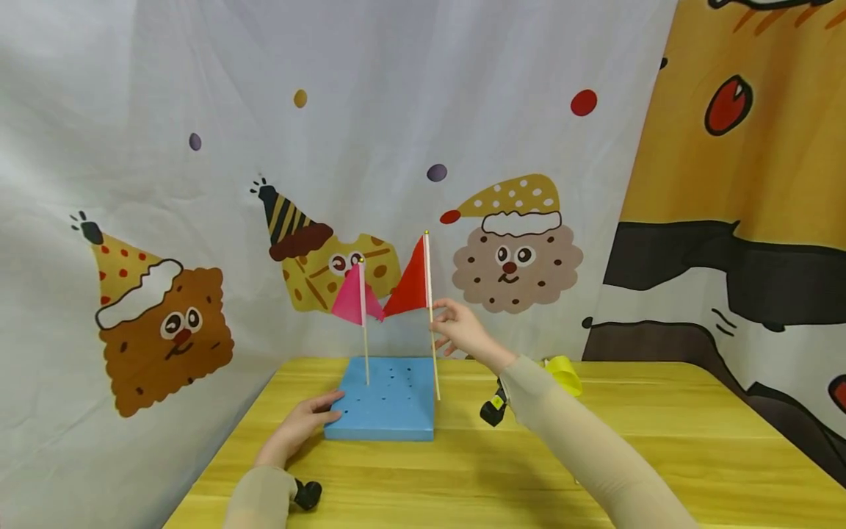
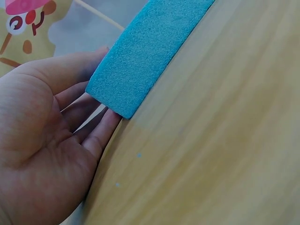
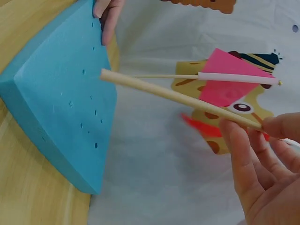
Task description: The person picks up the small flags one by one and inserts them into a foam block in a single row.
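Observation:
My right hand (image 1: 461,328) pinches the wooden stick of a red triangular flag (image 1: 411,283). In the right wrist view, the stick's bare lower end (image 3: 140,84) hangs over the blue foam block (image 3: 51,93), apart from it. Small holes dot the block's top. A pink flag (image 1: 350,297) stands upright in the block, left of the red one. My left hand (image 1: 300,426) touches the block's left edge with fairly straight fingers, some on the top and others along the side, as the left wrist view shows of the hand (image 2: 51,122) at the block's corner (image 2: 126,89).
The block lies on a wooden table (image 1: 396,485). A yellow round object (image 1: 564,375) is partly hidden behind my right forearm. Behind the table hangs a white printed cloth (image 1: 370,147) with cartoon biscuits. A black device (image 1: 307,494) sits at my left wrist, another (image 1: 493,410) at my right.

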Motion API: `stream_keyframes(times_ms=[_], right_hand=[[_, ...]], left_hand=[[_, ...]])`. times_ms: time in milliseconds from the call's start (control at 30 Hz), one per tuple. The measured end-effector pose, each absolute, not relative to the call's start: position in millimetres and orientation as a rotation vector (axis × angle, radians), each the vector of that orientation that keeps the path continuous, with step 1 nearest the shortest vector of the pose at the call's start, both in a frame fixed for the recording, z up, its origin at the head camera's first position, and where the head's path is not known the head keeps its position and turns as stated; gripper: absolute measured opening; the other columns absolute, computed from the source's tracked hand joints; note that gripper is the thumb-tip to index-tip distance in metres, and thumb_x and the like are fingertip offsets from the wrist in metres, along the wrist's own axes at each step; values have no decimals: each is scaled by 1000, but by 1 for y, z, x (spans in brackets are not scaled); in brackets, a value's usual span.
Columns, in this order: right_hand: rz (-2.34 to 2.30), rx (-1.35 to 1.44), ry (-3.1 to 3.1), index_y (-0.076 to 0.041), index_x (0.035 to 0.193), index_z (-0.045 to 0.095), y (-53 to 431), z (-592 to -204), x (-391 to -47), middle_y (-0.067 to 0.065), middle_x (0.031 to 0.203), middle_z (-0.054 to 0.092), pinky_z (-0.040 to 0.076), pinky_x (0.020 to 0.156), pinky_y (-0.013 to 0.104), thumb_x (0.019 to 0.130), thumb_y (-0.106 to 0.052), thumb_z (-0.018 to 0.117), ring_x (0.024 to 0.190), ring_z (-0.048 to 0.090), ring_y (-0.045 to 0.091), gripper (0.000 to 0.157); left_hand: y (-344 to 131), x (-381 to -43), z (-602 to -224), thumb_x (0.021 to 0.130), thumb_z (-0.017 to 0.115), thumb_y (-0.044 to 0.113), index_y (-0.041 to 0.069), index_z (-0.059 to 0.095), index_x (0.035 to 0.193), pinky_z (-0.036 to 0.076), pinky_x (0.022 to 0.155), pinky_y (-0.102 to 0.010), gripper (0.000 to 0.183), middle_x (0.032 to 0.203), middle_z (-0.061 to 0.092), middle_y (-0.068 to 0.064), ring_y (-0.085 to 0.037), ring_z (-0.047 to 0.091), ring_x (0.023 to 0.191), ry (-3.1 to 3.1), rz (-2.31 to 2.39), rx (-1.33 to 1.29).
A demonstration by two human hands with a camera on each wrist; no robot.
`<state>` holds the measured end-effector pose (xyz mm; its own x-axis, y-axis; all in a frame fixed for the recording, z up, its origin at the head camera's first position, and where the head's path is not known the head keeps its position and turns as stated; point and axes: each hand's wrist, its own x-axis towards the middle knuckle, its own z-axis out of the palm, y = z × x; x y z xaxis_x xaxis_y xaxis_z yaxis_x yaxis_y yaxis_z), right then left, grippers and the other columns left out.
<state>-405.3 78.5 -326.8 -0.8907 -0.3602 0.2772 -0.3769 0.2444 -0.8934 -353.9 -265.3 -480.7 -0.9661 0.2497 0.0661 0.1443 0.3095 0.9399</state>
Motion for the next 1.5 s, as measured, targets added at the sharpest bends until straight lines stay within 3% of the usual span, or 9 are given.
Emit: stream_keyframes(times_ms=[333, 700, 867, 1100, 1500], right_hand=[[1725, 759, -2373, 2, 129, 51, 53, -325, -419, 19, 94, 64, 57, 62, 49, 93, -1, 60, 77, 68, 37, 37], [1591, 680, -2393, -8, 126, 54, 25, -347, -436, 11, 93, 64, 54, 50, 31, 95, -4, 60, 67, 67, 31, 32], [1499, 661, -2414, -10, 127, 54, 12, -353, -440, 9, 94, 64, 53, 48, 30, 96, -7, 60, 62, 64, 19, 32], [1508, 645, -2426, -11, 128, 54, 1, -367, -443, 8, 94, 64, 54, 48, 31, 96, -8, 60, 55, 62, 22, 32], [1540, 646, -2369, -8, 126, 53, -13, -378, -449, 10, 93, 61, 55, 48, 31, 95, -4, 59, 62, 63, 18, 31]], left_hand=[[-267, -354, -478, 95, 64, 19, 4, 48, 143, 29, 109, -56, 53, 156, 23, -20, -42, 23, 141, 2503, 1748, 392], [-265, -357, -481, 95, 64, 20, 3, 47, 144, 28, 109, -57, 54, 156, 24, -21, -43, 23, 141, 2496, 1732, 423], [-264, -358, -482, 95, 65, 21, 4, 49, 143, 29, 109, -57, 54, 155, 26, -21, -43, 24, 140, 2510, 1735, 415], [-263, -355, -485, 95, 64, 21, 2, 48, 143, 31, 108, -55, 54, 155, 26, -23, -43, 25, 140, 2512, 1728, 426], [-265, -355, -484, 95, 65, 19, 1, 50, 141, 29, 109, -55, 52, 154, 28, -22, -42, 24, 140, 2510, 1756, 400]])
